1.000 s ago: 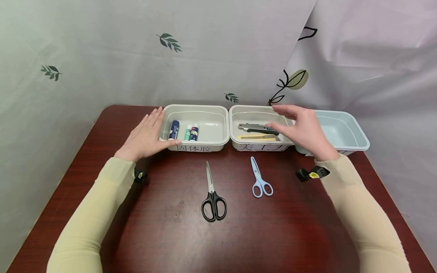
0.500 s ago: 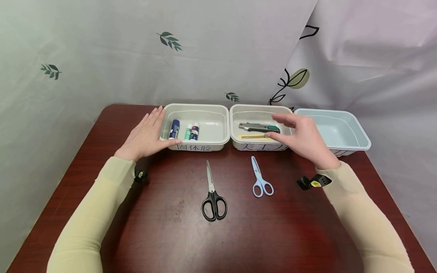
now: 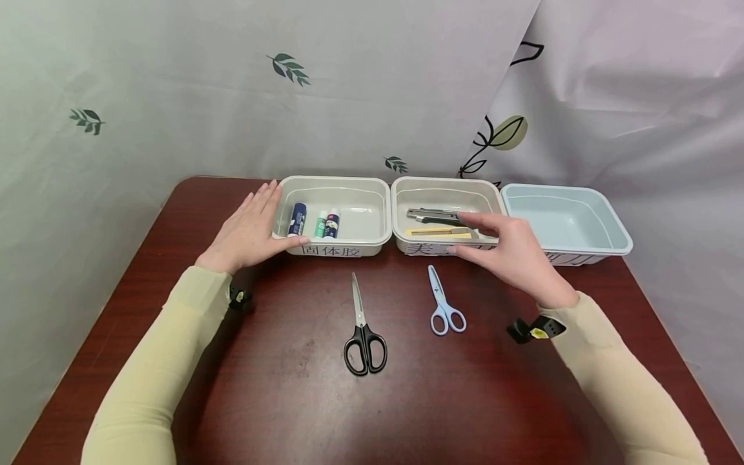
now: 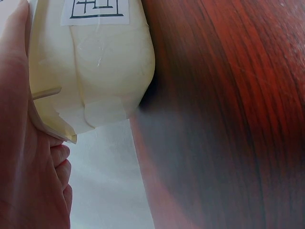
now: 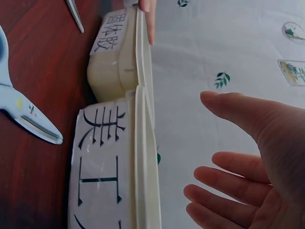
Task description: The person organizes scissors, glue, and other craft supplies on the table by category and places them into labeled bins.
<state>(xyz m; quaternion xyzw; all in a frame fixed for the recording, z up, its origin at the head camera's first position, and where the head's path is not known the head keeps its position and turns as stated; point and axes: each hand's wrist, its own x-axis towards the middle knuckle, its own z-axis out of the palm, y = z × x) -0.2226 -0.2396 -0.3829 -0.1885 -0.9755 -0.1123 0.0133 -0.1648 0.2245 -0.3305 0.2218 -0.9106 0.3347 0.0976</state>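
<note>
My left hand (image 3: 247, 229) rests on the left end of a cream bin (image 3: 363, 213), fingers straight along its side and thumb at the front rim. Inside that bin lie a large blue glue stick (image 3: 297, 219), a green one (image 3: 320, 224) and a smaller navy one (image 3: 332, 226). With nothing in its fingers, my right hand (image 3: 514, 255) is over the front right corner of the middle bin (image 3: 442, 182); in the right wrist view its thumb and fingers are spread apart. Dark utility knives (image 3: 433, 216) and a yellow utility knife (image 3: 430, 232) lie in the middle bin.
Black-handled scissors (image 3: 363, 349) and light blue scissors (image 3: 445, 313) lie on the dark red table (image 3: 279, 387) in front of the bins. A light blue bin (image 3: 572, 219) stands at the right end of the row. A patterned cloth (image 3: 349, 97) hangs behind.
My right hand has come down and toward the front of the middle bin, uncovering more of the light blue bin. The left hand stays where it was.
</note>
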